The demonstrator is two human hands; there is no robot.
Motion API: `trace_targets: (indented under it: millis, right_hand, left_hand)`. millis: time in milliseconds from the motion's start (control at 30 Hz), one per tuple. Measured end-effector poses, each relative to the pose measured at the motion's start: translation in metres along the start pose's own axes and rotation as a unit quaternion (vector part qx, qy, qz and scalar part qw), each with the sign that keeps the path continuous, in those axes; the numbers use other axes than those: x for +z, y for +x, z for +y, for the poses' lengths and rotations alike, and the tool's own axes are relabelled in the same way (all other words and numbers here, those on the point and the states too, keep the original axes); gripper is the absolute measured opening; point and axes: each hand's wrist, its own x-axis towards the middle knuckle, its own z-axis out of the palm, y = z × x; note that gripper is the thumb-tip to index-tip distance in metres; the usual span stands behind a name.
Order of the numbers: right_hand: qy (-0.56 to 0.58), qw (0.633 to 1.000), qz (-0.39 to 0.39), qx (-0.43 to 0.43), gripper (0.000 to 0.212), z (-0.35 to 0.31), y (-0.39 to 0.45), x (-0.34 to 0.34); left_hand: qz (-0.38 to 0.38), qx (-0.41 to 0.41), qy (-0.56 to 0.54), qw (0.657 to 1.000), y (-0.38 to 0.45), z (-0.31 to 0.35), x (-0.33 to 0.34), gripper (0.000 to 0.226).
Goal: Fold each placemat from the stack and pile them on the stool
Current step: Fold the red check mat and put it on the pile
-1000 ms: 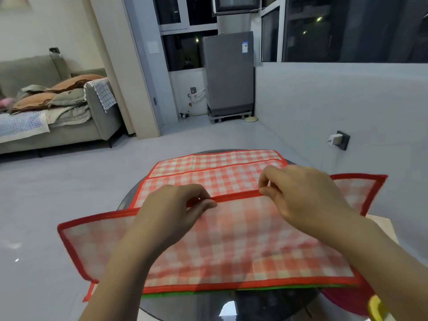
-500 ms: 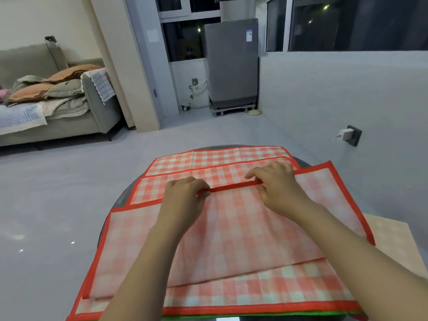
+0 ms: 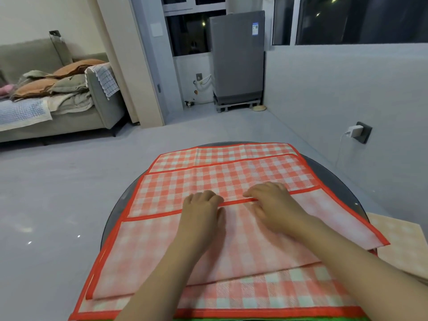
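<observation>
Pinching folded placemat [image 3: 231, 246] edge: left hand [image 3: 201, 210], right hand [image 3: 273, 205].

my left hand [image 3: 201, 212] and right hand [image 3: 275, 205] lie side by side on the folded edge of the top placemat [image 3: 162, 256], pinching it. that placemat lies on the stack [image 3: 231, 179], which rests on the table [image 3: 342, 188] before me. a stool [image 3: 398, 249] stands just right of the table, near me. behind the table, across the floor [image 3: 69, 181], a fridge [image 3: 237, 59] stands by the window [image 3: 347, 17]. a sofa [image 3: 69, 107] sits far left, with cushions [image 3: 58, 82] on it. a charger [image 3: 354, 132] is plugged into the right wall [image 3: 347, 89].
</observation>
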Motion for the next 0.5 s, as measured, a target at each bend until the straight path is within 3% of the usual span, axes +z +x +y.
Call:
trace_targets:
  millis: [100, 200, 300, 400, 500]
  right_hand:
    - [0.027, 0.999, -0.034, -0.026, 0.036, -0.015, -0.016, 0.003]
    - [0.022, 0.997, -0.073, -0.017, 0.040, -0.026, -0.034, 0.001]
    - [-0.037, 0.992, -0.121, 0.000, 0.047, -0.026, -0.049, 0.001]
    - [-0.059, 0.986, -0.158, 0.010, 0.052, -0.022, -0.060, 0.007]
    - [-0.059, 0.987, -0.152, 0.000, 0.065, -0.019, -0.065, 0.017]
  left_hand:
    - [0.006, 0.009, -0.013, 1.000, -0.020, 0.023, 0.007, 0.031]
    - [-0.096, -0.022, -0.020, 0.995, -0.037, 0.037, 0.015, 0.050]
    - [-0.148, -0.026, -0.004, 0.989, -0.045, 0.040, 0.023, 0.058]
    - [-0.174, -0.053, 0.015, 0.983, -0.048, 0.036, 0.027, 0.069]
    - [-0.178, -0.061, 0.032, 0.982, -0.051, 0.034, 0.028, 0.065]
